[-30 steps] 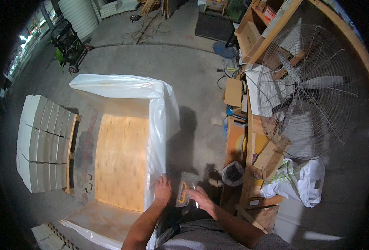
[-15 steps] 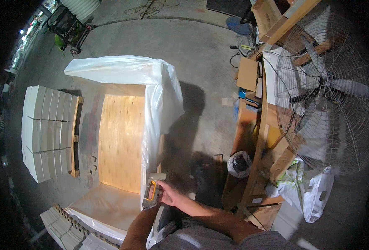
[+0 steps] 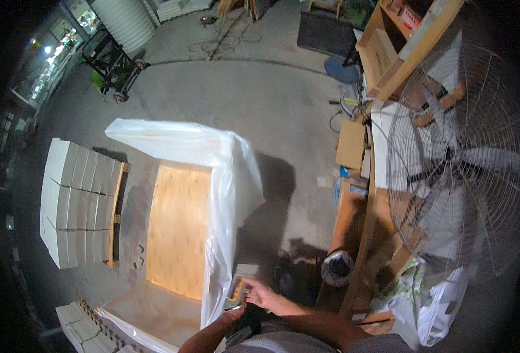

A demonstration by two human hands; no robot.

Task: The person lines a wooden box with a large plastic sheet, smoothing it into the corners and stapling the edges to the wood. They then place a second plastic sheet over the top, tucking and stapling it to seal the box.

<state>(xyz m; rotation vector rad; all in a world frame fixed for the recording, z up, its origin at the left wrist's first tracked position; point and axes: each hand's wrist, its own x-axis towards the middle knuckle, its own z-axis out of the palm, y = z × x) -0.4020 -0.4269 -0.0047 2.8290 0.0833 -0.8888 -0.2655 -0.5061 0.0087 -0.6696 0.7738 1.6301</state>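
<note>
Shifted rightward since the earlier head view, the silver-and-yellow metal hand tool (image 3: 235, 293) was beside the white-plastic-draped plywood box (image 3: 179, 229), gripped by the right hand (image 3: 262, 295); the left hand's (image 3: 234, 313) hold couldn't be told. Keeping fingers clear of its ends seemed wise.

Grey floor (image 3: 213, 88), bright lights (image 3: 49, 50) upper left

Workshop: concrete floor (image 3: 213, 94), loaded pallet (image 3: 117, 219)

- crate (image 3: 180, 229) center-left; plastic sheet (image 3: 224, 170) over its far and right walls;
- box stack (image 3: 80, 203) left of crate, on pallet (image 3: 117, 220);
- cart (image 3: 110, 65) beyond both;
- hand tool (image 3: 234, 294) just right of crate, near end;
- bench (image 3: 363, 259) farther right
</note>
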